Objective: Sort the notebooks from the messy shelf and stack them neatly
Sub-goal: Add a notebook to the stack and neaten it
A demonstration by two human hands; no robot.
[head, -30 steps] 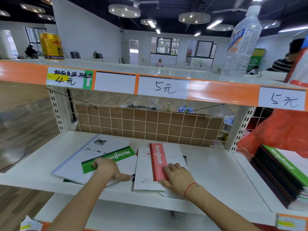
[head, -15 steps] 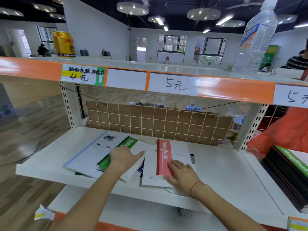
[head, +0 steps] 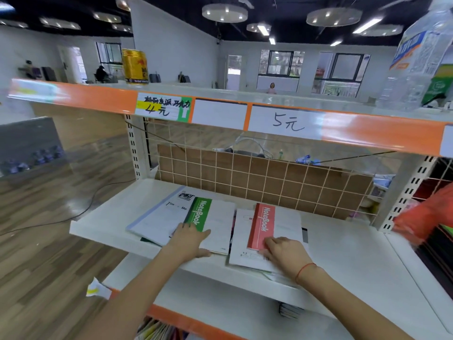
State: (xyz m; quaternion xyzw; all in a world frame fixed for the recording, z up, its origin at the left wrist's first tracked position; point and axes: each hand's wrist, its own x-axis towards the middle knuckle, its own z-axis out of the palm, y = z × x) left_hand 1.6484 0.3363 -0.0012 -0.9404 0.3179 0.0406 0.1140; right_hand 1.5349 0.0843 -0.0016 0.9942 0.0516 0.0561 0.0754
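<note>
green-banded notebook [head: 210, 223] lay under my left hand [head: 190, 241], long axis running front to back on the white shelf [head: 343, 253], its near end at the shelf's front lip. left hand lay flat on its near end, fingers fairly straight, thumb at the front edge, pressing rather than gripping. it overlapped a larger pale exercise book [head: 157, 219] just left of it, which sat skewed.

red-banded notebook [head: 263, 228] lay just right of the green one, nearly parallel, a thin gap between them. right hand [head: 285, 252] rested on its near right corner, fingers slightly bent on the cover; i could not tell whether they pinched an edge. more sheets stuck out beneath it, over the lip.

my judgement: the green one was the left hand's to slide right onto the red.

behind the green notebook, a wire grid with brown card [head: 269, 177]. above, the orange rail with a "5元" tag [head: 285, 122]. far right, a dark stack [head: 438, 244], blurred. wood floor to the left.
</note>
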